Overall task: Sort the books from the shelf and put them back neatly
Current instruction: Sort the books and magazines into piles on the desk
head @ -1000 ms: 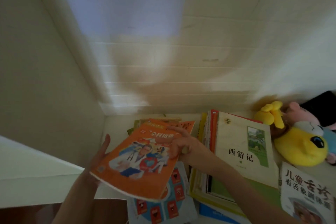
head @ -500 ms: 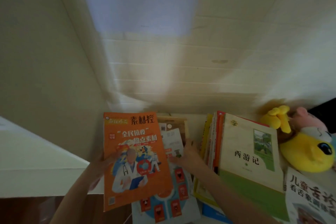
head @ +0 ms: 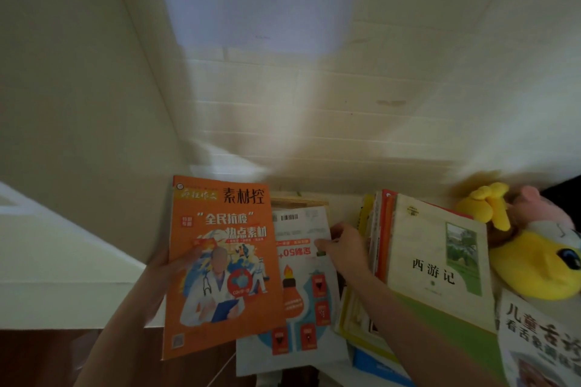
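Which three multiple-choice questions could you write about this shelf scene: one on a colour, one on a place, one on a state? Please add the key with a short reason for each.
1. What colour is the cover of the magazine that the left hand holds?
A. blue
B. orange
C. green

2. Where does the yellow plush toy lie?
A. on the magazine
B. in the left hand
C. to the right of the book stack

3. What is the right hand doing?
A. it touches the white booklet
B. it grips the plush toy
C. it holds the magazine

Key:
1 B, the cover facing the camera is plainly orange.
2 C, the toy sits past the stack's right edge.
3 A, the hand rests at the booklet's right edge.
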The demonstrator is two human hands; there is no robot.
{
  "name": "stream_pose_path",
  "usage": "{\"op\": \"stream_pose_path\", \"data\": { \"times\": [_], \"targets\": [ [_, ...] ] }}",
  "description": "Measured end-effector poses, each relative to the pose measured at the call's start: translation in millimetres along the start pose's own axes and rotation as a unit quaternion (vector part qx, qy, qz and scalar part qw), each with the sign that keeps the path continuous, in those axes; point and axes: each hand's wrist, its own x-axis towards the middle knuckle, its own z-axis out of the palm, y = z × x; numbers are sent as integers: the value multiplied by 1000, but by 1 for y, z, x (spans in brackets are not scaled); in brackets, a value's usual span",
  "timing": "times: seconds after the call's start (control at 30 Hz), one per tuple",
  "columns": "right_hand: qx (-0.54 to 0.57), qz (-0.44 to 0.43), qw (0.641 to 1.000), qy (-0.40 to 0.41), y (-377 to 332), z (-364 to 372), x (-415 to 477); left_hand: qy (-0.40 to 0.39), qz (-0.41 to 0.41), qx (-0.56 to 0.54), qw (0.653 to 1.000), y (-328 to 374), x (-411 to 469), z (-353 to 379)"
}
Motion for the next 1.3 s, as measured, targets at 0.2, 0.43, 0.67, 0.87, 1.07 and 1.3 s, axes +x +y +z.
{"op": "stream_pose_path", "data": {
  "times": [0.2, 0.43, 0.67, 0.87, 1.07, 1.3],
  "targets": [
    [205, -72, 976, 21, -12, 1, -12, 42, 12, 24, 999, 14, -7, 10],
    [317, -222, 918, 84, -79, -47, -31, -2, -3, -13, 1000, 24, -3, 17],
    [297, -387, 861, 147, -99, -68, -74, -25, -55, -17, 998, 5, 12, 27],
    [163, -537, 822, -93, -66, -35, -73, -9, -63, -43, 997, 0, 29, 29],
    [-188, -393, 867, -241, 24, -19, -60, -53, -114, -48, 991, -18, 25, 17],
    [-159, -317, 904, -239, 25, -1, -39, -94, -110, 56, 988, -15, 22, 17]
  ]
}}
